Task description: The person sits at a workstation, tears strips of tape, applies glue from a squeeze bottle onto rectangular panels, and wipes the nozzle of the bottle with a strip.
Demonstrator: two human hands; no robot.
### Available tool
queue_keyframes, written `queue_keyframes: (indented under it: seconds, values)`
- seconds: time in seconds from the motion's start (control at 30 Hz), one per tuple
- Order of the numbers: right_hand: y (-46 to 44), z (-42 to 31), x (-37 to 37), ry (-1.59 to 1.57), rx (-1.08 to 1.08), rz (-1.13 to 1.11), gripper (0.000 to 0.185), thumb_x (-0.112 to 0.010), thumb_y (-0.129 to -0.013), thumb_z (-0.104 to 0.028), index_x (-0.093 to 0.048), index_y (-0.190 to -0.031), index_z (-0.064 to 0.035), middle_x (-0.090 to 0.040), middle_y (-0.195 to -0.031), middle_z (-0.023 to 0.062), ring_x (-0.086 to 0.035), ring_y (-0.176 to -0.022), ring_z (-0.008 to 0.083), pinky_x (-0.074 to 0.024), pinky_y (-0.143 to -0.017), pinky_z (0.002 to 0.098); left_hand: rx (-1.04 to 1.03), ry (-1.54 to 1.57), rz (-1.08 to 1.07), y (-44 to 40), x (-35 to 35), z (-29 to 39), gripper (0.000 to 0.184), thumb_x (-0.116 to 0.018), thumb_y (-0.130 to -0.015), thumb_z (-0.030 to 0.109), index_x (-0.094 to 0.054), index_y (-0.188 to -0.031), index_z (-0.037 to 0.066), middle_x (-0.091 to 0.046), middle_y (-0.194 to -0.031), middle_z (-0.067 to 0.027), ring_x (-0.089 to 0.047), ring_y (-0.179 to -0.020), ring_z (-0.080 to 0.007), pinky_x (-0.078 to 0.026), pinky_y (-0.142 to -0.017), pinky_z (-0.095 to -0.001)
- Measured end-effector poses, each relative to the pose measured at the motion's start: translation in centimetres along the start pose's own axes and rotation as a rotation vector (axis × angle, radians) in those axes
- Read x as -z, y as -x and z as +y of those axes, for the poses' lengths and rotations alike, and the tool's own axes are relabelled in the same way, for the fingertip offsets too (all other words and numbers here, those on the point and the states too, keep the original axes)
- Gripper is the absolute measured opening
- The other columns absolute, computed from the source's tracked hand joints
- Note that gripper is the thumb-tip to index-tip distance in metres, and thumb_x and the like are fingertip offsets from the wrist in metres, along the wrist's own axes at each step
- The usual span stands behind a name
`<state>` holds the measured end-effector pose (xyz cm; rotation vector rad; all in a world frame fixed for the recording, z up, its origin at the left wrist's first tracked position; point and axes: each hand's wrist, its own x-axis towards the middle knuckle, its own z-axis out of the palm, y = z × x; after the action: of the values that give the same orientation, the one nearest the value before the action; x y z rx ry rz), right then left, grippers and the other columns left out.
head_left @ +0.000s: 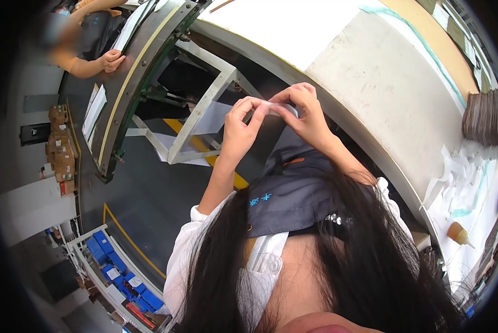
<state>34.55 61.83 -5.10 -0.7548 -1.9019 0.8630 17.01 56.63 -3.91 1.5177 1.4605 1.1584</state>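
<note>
Both of my hands are raised in front of the dark apron, their fingertips meeting. My left hand (243,125) pinches one end of a small whitish piece (284,107) between thumb and fingers. Across from it, my right hand (306,114) pinches the same piece, its fingers curled and thumb pressed in. The piece looks thin and pale; most of it is hidden by the fingers, and its exact kind cannot be made out.
A pale worktable (388,72) curves along the right, bearing a brown stack (482,118), white scraps and a glue bottle (458,233). A metal frame (201,111) stands at left, near a green-edged bench (140,72) where another person's hand (112,60) rests. Blue bins (111,256) lie lower left.
</note>
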Motion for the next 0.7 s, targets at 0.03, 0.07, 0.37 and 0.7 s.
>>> queue_keyframes:
  seconds: [0.03, 0.07, 0.37, 0.7]
  values:
    - [0.2, 0.0, 0.0, -0.040, -0.059, 0.015, 0.010, -0.069, -0.080, -0.010, -0.066, -0.089, -0.0071, -0.064, -0.084, 0.0031, -0.058, -0.084, 0.0181, -0.0334, -0.093, 0.0353, 0.062, 0.085, -0.017, 0.1, -0.1, -0.1, 0.015, -0.062, -0.090, 0.015, -0.062, -0.091, 0.000, -0.062, -0.085, -0.0028, -0.054, -0.080, -0.0094, -0.045, -0.074, -0.0253]
    - [0.4, 0.0, 0.0, -0.080, -0.117, 0.031, 0.009, -0.069, -0.081, -0.011, -0.066, -0.088, -0.0066, -0.064, -0.083, 0.0033, -0.058, -0.083, 0.0172, -0.0339, -0.093, 0.0346, 0.069, 0.132, -0.017, 0.3, -0.5, -0.2, 0.015, -0.062, -0.090, 0.014, -0.062, -0.092, 0.000, -0.062, -0.085, -0.0024, -0.054, -0.080, -0.0092, -0.045, -0.074, -0.0251]
    - [0.9, -0.5, -0.8, -0.208, -0.180, 0.162, 0.012, -0.067, -0.084, -0.009, -0.063, -0.094, -0.0017, -0.062, -0.087, 0.0025, -0.055, -0.084, 0.0114, -0.0434, -0.079, 0.0254, 0.040, 0.130, 0.075, 0.3, -2.1, -0.8, 0.015, -0.065, -0.087, 0.014, -0.061, -0.092, 0.001, -0.062, -0.083, -0.0031, -0.055, -0.078, -0.0099, -0.045, -0.073, -0.0251]
    - [1.4, 0.5, -0.7, -0.676, -0.451, 0.168, 0.009, -0.065, -0.087, -0.010, -0.063, -0.092, -0.0033, -0.063, -0.088, 0.0005, -0.057, -0.082, 0.0081, -0.0443, -0.077, 0.0244, 0.055, 0.101, 0.079, 0.3, -2.1, -0.5, 0.012, -0.063, -0.087, 0.012, -0.059, -0.089, 0.001, -0.061, -0.080, -0.0038, -0.055, -0.075, -0.0097, -0.045, -0.071, -0.0249]
